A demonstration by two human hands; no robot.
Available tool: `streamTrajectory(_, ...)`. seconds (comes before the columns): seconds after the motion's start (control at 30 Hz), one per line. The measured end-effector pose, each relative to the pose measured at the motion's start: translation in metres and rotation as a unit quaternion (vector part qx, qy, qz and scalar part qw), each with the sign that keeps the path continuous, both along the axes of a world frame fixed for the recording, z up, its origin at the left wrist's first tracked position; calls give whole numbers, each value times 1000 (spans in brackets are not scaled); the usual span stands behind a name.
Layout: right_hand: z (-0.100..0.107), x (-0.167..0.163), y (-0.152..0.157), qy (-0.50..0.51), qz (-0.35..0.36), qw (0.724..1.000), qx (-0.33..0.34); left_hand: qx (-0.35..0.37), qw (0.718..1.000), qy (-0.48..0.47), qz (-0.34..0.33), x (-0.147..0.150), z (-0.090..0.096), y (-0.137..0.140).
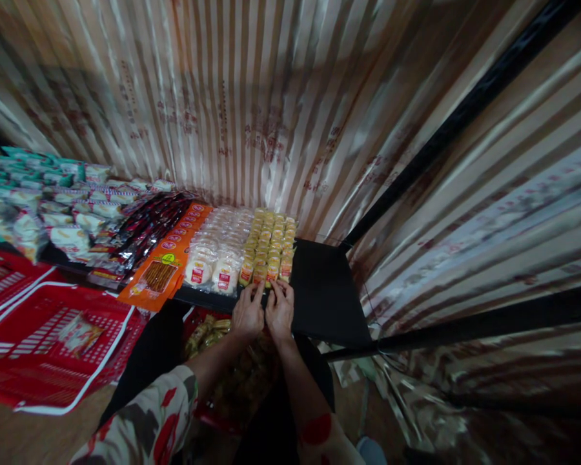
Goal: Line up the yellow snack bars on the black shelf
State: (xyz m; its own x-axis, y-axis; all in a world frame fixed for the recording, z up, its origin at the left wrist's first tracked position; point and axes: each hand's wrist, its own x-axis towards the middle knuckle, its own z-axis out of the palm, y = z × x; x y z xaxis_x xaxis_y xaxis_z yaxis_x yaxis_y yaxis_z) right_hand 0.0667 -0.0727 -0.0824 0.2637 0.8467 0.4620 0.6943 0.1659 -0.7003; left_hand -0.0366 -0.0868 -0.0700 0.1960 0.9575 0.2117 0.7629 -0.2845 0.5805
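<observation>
Small yellow snack packets [268,242] with orange labels on the front ones stand in tight rows on a black shelf [326,284]. Both hands reach to the front edge of these rows. My left hand [248,314] has its fingers stretched forward, with the tips touching the front packets on the left. Close beside it, my right hand [280,310] rests its slightly spread fingertips against the front packets on the right. Below the hands, between the knees, a red basket [201,316] contains many more yellow packets [215,332], partly hidden by the forearms.
Left of the yellow rows lie clear-wrapped round white snacks [210,248], an orange bag [162,265], dark red packets [148,223] and white packets [72,239]. Another red basket [48,381] with a packet inside stands at lower left. Black frame bars [445,142] and striped sheeting [252,97] enclose the shelf.
</observation>
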Motion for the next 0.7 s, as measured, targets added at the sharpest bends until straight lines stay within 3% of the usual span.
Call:
streamTrajectory(0.23,12,-3,-14,16,24,997,78,65,995,-61,-44,-18,-6,-13)
streamTrajectory(0.33,11,-8,-33,19,56,996,72,72,995,-59,-37,-34,-10,-32)
streamTrajectory(0.47,-2,-19,-65,21,94,994,-59,12,998,-28,-57,-56,-27,-62)
streamTrajectory(0.53,-12,-24,-76,-6,119,982,-150,-56,998,11,-26,-65,-39,-73)
streamTrajectory(0.7,-42,-32,-89,-123,220,903,-348,-206,963,139,101,-83,-63,-87)
